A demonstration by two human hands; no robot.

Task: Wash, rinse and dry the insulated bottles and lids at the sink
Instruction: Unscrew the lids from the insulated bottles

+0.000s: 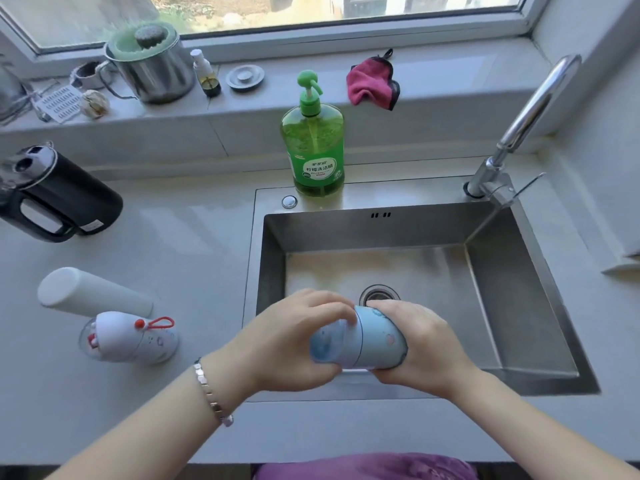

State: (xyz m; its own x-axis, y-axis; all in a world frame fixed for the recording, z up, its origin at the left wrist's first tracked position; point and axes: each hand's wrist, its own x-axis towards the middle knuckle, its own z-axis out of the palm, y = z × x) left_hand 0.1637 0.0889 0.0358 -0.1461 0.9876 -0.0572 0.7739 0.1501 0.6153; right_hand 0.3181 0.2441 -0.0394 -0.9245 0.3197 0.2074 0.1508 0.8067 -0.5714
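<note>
From the head camera, looking down: the small blue bottle [375, 341] lies on its side between both hands, above the front edge of the sink [381, 230]. The left hand [291, 344] has its fingers curled round the paler end, and the right hand [426, 348] wraps round the rounded end, so each grips its own half. Off to the left on the counter lie a plain white bottle [93, 292] and, just beside it, a white bottle with a red loop [138, 337], well apart from the hands. The green soap dispenser [315, 143] stands behind the basin.
</note>
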